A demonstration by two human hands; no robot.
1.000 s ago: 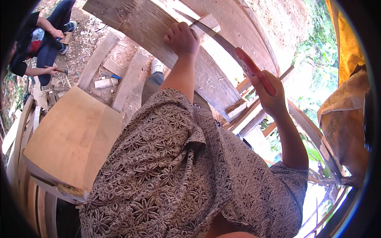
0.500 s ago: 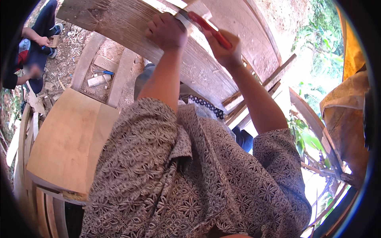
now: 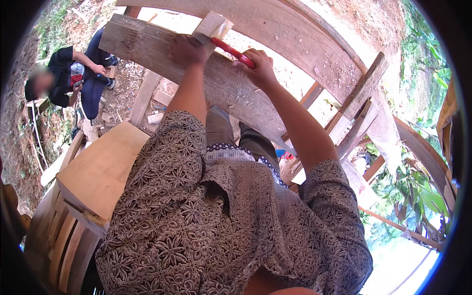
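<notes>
A tool with a red handle (image 3: 230, 50) and a grey metal blade is in my right hand (image 3: 258, 69), its fingers closed round the handle's end. The blade lies against a pale wooden block (image 3: 216, 25) at the far edge of a long weathered plank (image 3: 142, 46); the tool's exact kind is unclear. My left hand (image 3: 188, 51) is closed over the plank, close beside the blade and block. Its fingers are curled and partly blurred, and what they grip is hidden.
A smooth wooden panel (image 3: 103, 169) rests on stacked boards to my left. Another person (image 3: 69, 78) sits at the far left holding a small wood piece (image 3: 111, 72). A second wide board (image 3: 305, 37) lies beyond the plank. Wooden beams (image 3: 361, 93) cross at the right.
My view has shifted, bringing the block and more of the seated person into sight. Both hands stay at the block and tool, now lower and further left in the picture.
</notes>
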